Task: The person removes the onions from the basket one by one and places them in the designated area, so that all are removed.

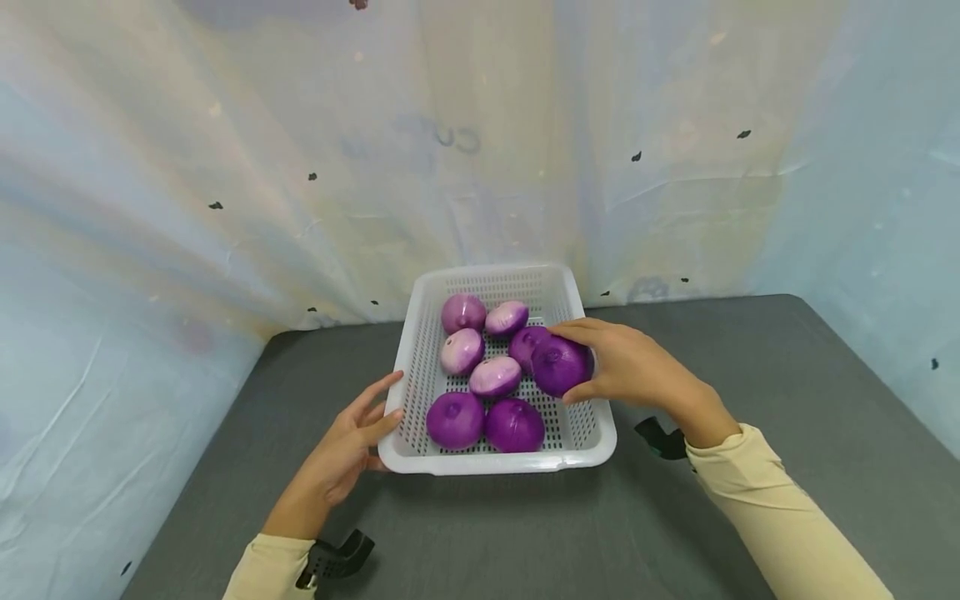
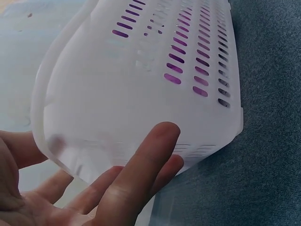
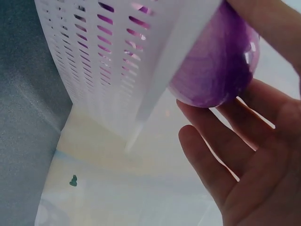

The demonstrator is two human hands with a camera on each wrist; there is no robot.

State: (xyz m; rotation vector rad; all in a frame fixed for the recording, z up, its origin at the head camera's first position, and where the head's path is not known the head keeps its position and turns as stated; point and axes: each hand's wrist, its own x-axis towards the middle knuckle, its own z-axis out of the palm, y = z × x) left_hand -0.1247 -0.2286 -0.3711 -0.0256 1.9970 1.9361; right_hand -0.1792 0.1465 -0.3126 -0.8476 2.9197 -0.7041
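A white slotted plastic basket (image 1: pixel 592 433) holds several glossy purple onions, such as one (image 1: pixel 455 421) at the near left. Some, like the onion (image 1: pixel 462 351) at the left, show pale pinkish-white skin. My right hand (image 1: pixel 637 367) grips a dark purple onion (image 1: pixel 561 366) between thumb and fingers, over the basket's right side; it partly covers another onion (image 1: pixel 527 346). In the right wrist view, the basket's rim hides part of the held onion (image 3: pixel 221 61). At the near left corner, my left hand (image 1: pixel 341 450) holds the basket, thumb at the rim and other fingers against the outer wall.
The basket stands on a dark grey table (image 1: pixel 510 533) near its back edge. Behind and beside the table hangs a pale, spotted sheet (image 1: pixel 487 167). A black strap (image 1: pixel 341 554) is on the left wrist, another (image 1: pixel 660 437) on the right.
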